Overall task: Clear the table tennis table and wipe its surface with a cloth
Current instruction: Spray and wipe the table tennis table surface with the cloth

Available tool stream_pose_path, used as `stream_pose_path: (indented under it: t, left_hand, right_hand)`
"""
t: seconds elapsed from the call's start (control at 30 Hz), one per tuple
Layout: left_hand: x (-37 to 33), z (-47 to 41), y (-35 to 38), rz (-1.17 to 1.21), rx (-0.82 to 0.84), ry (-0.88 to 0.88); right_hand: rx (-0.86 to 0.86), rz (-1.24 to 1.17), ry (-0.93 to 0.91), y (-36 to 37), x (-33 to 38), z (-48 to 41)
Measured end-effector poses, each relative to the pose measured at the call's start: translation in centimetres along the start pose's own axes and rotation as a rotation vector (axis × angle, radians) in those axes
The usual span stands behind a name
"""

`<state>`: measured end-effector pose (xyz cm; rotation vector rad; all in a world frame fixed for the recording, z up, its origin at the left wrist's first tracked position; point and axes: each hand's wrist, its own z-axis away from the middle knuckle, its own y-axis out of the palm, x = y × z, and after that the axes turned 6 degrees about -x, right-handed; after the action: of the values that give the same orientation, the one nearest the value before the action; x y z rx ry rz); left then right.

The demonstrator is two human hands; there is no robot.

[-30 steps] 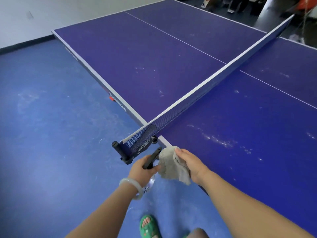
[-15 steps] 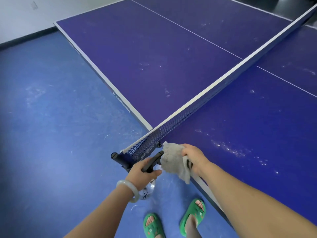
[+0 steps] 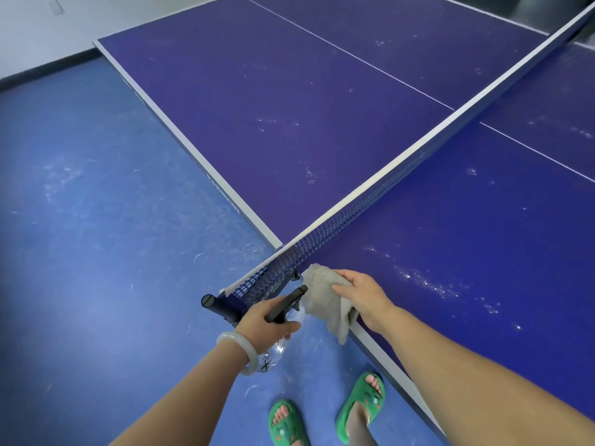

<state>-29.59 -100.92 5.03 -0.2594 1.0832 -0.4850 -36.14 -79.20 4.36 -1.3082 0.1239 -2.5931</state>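
The purple table tennis table (image 3: pixel 322 107) fills the upper right, its net (image 3: pixel 354 207) running diagonally to the near edge. White dusty smears (image 3: pixel 431 281) mark the near half. My right hand (image 3: pixel 360 294) holds a grey cloth (image 3: pixel 325 300) on the table's near corner beside the net post; part of the cloth hangs over the edge. My left hand (image 3: pixel 267 323) grips a clear spray bottle (image 3: pixel 273 352) by its black trigger head (image 3: pixel 286 302), off the table just below the net clamp (image 3: pixel 222 305).
Blue scuffed floor (image 3: pixel 96 236) lies to the left of the table. My feet in green slippers (image 3: pixel 363 400) stand close to the table's near edge. A white wall with dark skirting (image 3: pixel 42 69) runs at the far left.
The view has tilted down and closer, so my feet show now. My right hand has spread the cloth further onto the table corner. My left hand keeps hold of the spray bottle.
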Motion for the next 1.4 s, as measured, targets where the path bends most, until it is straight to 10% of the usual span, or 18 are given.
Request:
stream_pose_path:
  t: [0.83,1.4]
  left_hand:
    - [-0.9,2.3,0.2,-0.257,0.251,0.049]
    - [-2.1,2.7,0.1,-0.049,-0.096,0.02]
  right_hand:
    - [-0.006,-0.266,0.04,0.5,0.2,3.4]
    - [-0.05,-0.245,0.028,-0.3,-0.7,4.9]
